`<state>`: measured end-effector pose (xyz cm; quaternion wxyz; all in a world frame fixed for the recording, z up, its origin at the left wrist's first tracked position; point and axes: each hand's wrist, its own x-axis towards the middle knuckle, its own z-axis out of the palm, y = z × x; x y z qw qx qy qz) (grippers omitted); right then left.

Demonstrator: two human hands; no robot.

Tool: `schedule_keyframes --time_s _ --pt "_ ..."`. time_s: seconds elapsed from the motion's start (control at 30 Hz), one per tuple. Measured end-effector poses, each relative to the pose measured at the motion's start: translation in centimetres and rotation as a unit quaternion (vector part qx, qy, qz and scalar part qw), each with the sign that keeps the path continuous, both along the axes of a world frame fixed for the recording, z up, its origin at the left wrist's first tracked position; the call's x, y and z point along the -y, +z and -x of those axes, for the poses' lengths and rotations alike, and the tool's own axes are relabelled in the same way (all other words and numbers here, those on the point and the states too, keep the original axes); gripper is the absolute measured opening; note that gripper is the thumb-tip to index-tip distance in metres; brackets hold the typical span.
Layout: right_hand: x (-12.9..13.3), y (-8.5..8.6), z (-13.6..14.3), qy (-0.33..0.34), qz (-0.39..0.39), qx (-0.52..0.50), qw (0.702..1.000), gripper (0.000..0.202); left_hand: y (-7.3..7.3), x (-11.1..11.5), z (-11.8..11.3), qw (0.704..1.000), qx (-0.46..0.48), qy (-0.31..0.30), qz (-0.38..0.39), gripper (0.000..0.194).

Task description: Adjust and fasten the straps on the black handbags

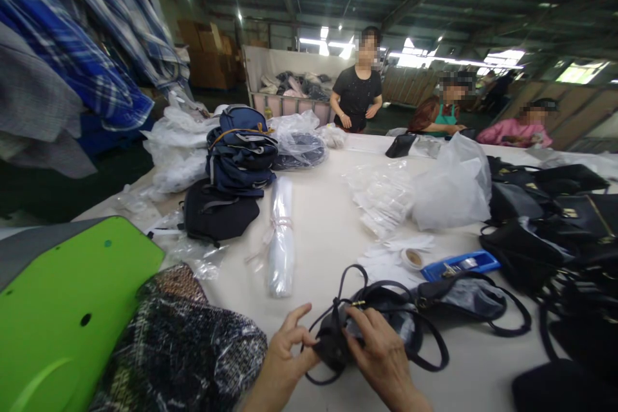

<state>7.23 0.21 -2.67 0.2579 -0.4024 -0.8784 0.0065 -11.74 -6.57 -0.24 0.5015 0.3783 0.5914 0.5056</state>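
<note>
One black bag is held by two hands; beyond the grip, one tied plastic roll, one tape roll and one blue tray are counted — and, across the table, three people.

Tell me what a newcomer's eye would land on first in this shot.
Probably the bright green panel, which fills the lower left corner, with the blue plaid cloth hanging at upper left a close second. Next comes the black bag at bottom centre, with the left hand and right hand on it. A dark heap of handbags crowds the table's right side.
</note>
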Motion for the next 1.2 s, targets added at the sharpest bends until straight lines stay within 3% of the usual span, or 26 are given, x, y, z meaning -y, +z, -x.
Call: schedule_keyframes --time_s 0.13,0.3,0.4,0.5,0.6,0.7,0.8,0.87,1.0,1.07,1.2 --pt "0.0 0.1 0.0 -0.001 0.007 -0.002 1.000 0.023 -2.4 0.2 -0.8 0.992 0.102 -0.038 0.062 0.024" --pt "0.0 0.1 0.0 -0.006 -0.002 0.003 1.000 0.022 -4.2 0.2 -0.7 0.997 0.059 -0.034 0.040 0.020" --pt "-0.1 0.0 0.1 -0.004 -0.008 0.002 1.000 0.023 -5.3 -0.1 -0.4 0.999 0.016 0.014 0.029 0.017" --pt "-0.1 -0.2 0.0 0.000 -0.004 0.003 1.000 0.024 -5.9 -0.3 0.1 0.994 -0.047 0.090 -0.034 0.013" --pt "-0.1 -0.2 -0.1 0.002 -0.002 0.002 1.000 0.025 -5.4 -0.7 0.3 0.985 -0.097 0.123 -0.075 0.016" --pt "0.0 0.0 -0.1 0.002 -0.002 -0.001 1.000 0.024 -4.3 -1.4 0.4 0.987 -0.066 0.147 -0.011 0.043" --pt "0.1 0.4 0.0 0.001 -0.004 -0.003 1.000 0.023 -2.9 -1.9 0.8 0.989 0.063 0.103 0.086 0.047" --pt "0.1 0.4 0.1 0.000 -0.002 -0.005 1.000 0.023 -2.1 -1.8 1.5 0.984 0.132 0.071 0.092 0.043" --pt "-0.1 0.2 0.1 -0.002 0.006 -0.004 1.000 0.023 -1.7 -1.0 3.8 0.987 0.131 0.041 0.081 0.055" --pt "-0.2 0.2 0.1 -0.003 0.005 0.000 1.000 0.023 -2.6 -0.7 4.7 0.987 0.119 0.054 0.092 0.053" --pt "-0.3 0.3 0.1 0.003 -0.001 0.001 1.000 0.024 -6.2 -0.6 5.1 0.981 0.050 0.136 0.127 0.038"
